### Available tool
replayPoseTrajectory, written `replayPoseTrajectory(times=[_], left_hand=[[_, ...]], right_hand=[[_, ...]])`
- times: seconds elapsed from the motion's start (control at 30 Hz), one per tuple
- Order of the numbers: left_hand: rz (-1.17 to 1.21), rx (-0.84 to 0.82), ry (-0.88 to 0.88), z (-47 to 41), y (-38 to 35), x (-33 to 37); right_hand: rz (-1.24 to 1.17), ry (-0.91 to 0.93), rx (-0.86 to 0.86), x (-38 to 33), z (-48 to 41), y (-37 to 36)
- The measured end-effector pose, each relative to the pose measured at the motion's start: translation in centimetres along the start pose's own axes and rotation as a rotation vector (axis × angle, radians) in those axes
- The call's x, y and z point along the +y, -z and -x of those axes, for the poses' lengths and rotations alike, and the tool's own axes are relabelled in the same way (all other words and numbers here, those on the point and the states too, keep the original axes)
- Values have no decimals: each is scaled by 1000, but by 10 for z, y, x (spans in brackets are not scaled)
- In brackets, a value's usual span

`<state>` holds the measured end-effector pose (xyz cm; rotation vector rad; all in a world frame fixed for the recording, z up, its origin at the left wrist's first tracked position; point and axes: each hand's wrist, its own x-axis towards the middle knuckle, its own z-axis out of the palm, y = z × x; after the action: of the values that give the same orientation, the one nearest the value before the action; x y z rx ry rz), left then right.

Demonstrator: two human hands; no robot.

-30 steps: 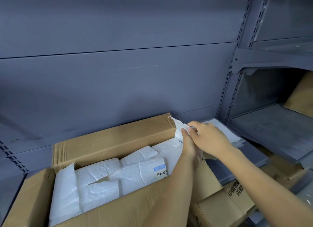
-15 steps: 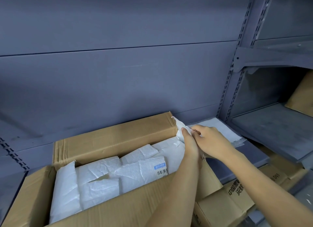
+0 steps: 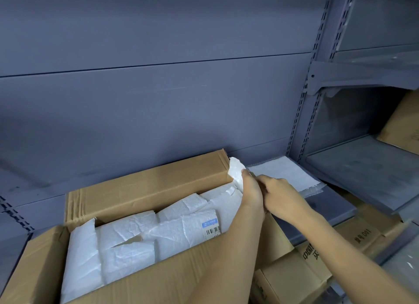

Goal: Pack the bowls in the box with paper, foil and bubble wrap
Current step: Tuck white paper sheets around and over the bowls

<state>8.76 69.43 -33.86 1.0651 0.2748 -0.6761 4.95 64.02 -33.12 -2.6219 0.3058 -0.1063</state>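
Observation:
An open cardboard box (image 3: 145,185) sits on a grey shelf, filled with several white wrapped bundles (image 3: 127,240); one bundle carries a barcode label (image 3: 212,227). No bare bowl shows. At the box's far right corner my left hand (image 3: 250,190) grips a crumpled piece of white paper (image 3: 235,171) that sticks up above the rim. My right hand (image 3: 281,197) sits right beside it, fingers curled toward the same paper; what its fingertips pinch is hidden behind my left hand.
A flat white sheet (image 3: 283,174) lies on the shelf just right of the box. Further cardboard boxes (image 3: 317,258) stand lower right, and another box (image 3: 403,126) sits on the right-hand shelf. The grey back panel (image 3: 158,99) rises close behind.
Both hands have stayed at the box's right corner, shifting slightly down and left. The crumpled paper now stands more upright above the box rim.

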Motion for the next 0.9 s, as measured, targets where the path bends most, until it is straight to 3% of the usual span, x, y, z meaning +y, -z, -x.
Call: replayPoseTrajectory(times=[0.17, 0.33, 0.4, 0.9], left_hand=[[61, 22, -10, -2, -3, -6], [-95, -9, 14, 8, 0, 7], [-48, -20, -18, 9, 3, 20], [-49, 16, 50, -31, 12, 30]], right_hand=[[12, -2, -16, 1, 4, -5], [1, 5, 109, 5, 4, -5], [10, 16, 132, 5, 3, -5], [14, 43, 59, 1, 2, -8]])
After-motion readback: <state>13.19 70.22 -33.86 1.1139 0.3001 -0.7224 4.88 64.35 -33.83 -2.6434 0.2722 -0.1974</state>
